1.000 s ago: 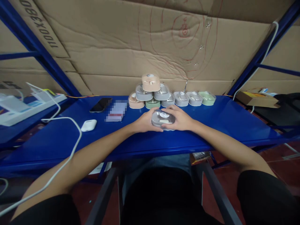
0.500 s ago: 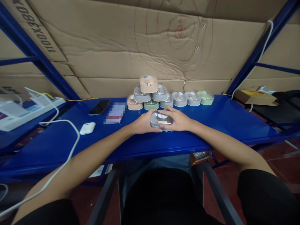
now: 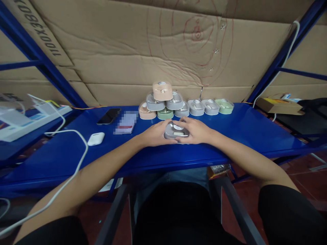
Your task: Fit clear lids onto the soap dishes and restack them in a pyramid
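Near the front of the blue table, both my hands close around a small grey plastic box with a clear lid and a white round label. My left hand wraps its left side; my right hand grips the right side, with the thumb at its front. My fingers hide the box's sides. Behind it, similar boxes form a pyramid topped by a peach box. Two grey boxes make up its middle tier, above a peach, a green box and a grey one.
Right of the pyramid stand two grey boxes and a green box in a row. To the left lie a dark phone, a second phone and a white earbud case. A white cable crosses my left arm. Cardboard backs the table.
Almost nothing differs. Both hands keep hold of the grey box, which looks very slightly shifted; the whole view has moved a little too. The stacked boxes stay put.
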A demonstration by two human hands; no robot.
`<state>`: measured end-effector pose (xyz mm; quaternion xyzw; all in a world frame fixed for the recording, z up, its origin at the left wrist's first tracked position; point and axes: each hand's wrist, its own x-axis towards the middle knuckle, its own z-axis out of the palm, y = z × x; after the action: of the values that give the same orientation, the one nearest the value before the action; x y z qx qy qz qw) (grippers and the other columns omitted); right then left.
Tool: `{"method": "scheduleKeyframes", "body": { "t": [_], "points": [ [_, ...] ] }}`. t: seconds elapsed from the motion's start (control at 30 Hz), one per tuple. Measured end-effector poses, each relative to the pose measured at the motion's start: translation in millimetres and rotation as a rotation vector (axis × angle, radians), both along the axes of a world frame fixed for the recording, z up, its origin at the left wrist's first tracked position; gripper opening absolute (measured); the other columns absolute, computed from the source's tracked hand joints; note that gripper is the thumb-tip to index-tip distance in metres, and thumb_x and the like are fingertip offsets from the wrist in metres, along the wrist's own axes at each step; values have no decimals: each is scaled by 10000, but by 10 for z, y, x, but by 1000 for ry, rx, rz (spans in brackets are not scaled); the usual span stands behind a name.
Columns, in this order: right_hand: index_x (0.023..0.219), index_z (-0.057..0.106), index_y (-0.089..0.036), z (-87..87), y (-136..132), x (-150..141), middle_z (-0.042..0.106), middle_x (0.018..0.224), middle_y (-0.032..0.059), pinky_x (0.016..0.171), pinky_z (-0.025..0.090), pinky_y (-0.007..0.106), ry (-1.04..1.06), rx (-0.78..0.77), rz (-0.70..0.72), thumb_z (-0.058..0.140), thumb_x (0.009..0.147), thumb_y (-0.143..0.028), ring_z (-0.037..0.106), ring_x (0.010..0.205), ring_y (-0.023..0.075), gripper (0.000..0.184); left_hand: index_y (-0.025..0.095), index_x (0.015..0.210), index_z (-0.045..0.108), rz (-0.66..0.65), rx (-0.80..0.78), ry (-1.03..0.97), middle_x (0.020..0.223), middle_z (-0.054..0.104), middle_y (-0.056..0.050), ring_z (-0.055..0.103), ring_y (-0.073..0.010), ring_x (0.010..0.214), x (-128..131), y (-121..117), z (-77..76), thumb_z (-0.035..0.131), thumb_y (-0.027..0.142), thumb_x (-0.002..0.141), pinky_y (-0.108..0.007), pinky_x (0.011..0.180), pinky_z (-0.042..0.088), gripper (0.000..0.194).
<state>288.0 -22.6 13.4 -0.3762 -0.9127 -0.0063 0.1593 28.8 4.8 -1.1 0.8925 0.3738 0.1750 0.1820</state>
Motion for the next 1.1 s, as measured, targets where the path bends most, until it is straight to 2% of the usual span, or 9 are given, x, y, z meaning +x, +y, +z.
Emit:
{"method": "scheduleKeyframes", "body": {
  "t": [0.13, 0.33, 0.57, 0.73, 0.9, 1.1],
  "points": [
    [1634, 605, -189, 52, -29, 4, 700, 1307, 203, 833, 588, 447, -46, 11, 10, 682, 966, -661, 713, 1016, 343, 822, 148, 1642, 442, 26, 42, 93, 1692, 556, -259, 565, -484, 1549, 6, -43, 34, 776, 781, 834, -587, 1242, 489, 1080],
    [1621, 615, -171, 55, -14, 32, 708, 1293, 198, 824, 569, 423, -45, 23, 32, 675, 958, -665, 702, 994, 324, 829, 121, 1672, 419, 38, 82, 133, 1701, 545, -265, 558, -484, 1559, 21, -59, 16, 735, 801, 852, -572, 1256, 481, 1111],
    [1586, 640, -171, 70, -15, 50, 721, 1228, 186, 770, 540, 389, -65, 53, 47, 668, 962, -674, 688, 928, 296, 802, 167, 1669, 441, 30, 146, 120, 1641, 610, -261, 625, -493, 1491, 8, -29, -35, 743, 841, 845, -592, 1210, 518, 1107],
    [1588, 640, -178, 75, -9, 64, 733, 1204, 175, 759, 536, 380, -77, 71, 56, 670, 957, -665, 685, 910, 286, 797, 185, 1677, 438, -36, 133, 61, 1668, 577, -269, 572, -514, 1538, -61, 67, -109, 885, 798, 730, -624, 1234, 499, 1213],
    [1610, 629, -182, 73, 3, 80, 735, 1226, 183, 765, 541, 391, -75, 66, 41, 667, 959, -677, 700, 933, 302, 819, 212, 1632, 467, -34, 29, -139, 1658, 592, -247, 594, -500, 1520, -41, 149, -219, 1024, 682, 599, -637, 1221, 514, 1264],
    [1622, 625, -192, 76, -12, 73, 730, 1243, 190, 777, 539, 393, -67, 74, 28, 672, 969, -685, 703, 946, 309, 820, 230, 1546, 514, -17, -45, -204, 1598, 658, -203, 633, -463, 1484, 1, 147, -216, 1074, 585, 543, -610, 1225, 510, 1203]
  ]
}}
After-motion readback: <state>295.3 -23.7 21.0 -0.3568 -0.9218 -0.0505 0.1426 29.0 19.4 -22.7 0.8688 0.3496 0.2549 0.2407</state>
